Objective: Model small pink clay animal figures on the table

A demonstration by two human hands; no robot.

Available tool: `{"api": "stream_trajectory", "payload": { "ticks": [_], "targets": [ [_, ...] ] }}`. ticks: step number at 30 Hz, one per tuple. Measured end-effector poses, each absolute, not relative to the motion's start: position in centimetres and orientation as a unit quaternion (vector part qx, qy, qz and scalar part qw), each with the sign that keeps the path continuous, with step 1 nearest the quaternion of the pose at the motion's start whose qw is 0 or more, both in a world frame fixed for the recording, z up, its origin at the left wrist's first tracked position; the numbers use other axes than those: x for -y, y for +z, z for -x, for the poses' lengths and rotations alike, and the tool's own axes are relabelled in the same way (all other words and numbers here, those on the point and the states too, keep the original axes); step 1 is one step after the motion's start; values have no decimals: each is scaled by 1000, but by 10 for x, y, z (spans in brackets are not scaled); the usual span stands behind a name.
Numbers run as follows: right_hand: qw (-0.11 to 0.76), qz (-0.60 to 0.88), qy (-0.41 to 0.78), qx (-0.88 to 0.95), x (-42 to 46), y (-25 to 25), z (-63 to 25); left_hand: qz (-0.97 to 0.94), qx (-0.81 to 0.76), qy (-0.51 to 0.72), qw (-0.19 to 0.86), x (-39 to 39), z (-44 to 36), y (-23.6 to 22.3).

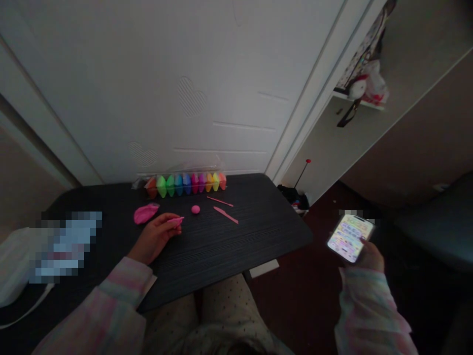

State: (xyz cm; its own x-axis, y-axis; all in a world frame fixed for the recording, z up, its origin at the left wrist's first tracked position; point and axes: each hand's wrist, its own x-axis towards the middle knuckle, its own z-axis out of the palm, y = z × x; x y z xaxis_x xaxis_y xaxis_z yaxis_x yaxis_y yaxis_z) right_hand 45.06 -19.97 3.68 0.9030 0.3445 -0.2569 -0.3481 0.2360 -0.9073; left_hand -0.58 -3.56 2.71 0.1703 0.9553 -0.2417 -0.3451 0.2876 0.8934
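My left hand point(157, 235) is over the dark table, its fingers pinched around a small piece of pink clay point(174, 222) with a thin pale tip sticking out at the right. A larger pink clay lump point(145, 213), with what looks like clear wrap, lies just behind that hand. To its right sits a small pink clay ball point(195, 209). Farther right lie two pink modelling tools, a thin stick point(220, 201) and a flat knife point(226, 215). Away to the right, beyond the table edge, my right hand point(370, 256) grips a smartphone point(351, 237) with a lit screen, thumb on its side.
A clear pack of coloured clay pieces point(187, 184) stands at the back of the table point(258, 231), against a white panel point(229, 74). At the left are a blurred-out pale blue object point(68, 246) and a white cable point(35, 306). A shelf point(364, 102) holds items at upper right.
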Motion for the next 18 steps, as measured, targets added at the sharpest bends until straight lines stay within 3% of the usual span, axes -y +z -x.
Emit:
{"api": "stream_trajectory", "payload": {
  "ticks": [18],
  "targets": [
    [747,621,236,6,195,31,-444,-350,-429,484,678,34,5,27]
  ]
}}
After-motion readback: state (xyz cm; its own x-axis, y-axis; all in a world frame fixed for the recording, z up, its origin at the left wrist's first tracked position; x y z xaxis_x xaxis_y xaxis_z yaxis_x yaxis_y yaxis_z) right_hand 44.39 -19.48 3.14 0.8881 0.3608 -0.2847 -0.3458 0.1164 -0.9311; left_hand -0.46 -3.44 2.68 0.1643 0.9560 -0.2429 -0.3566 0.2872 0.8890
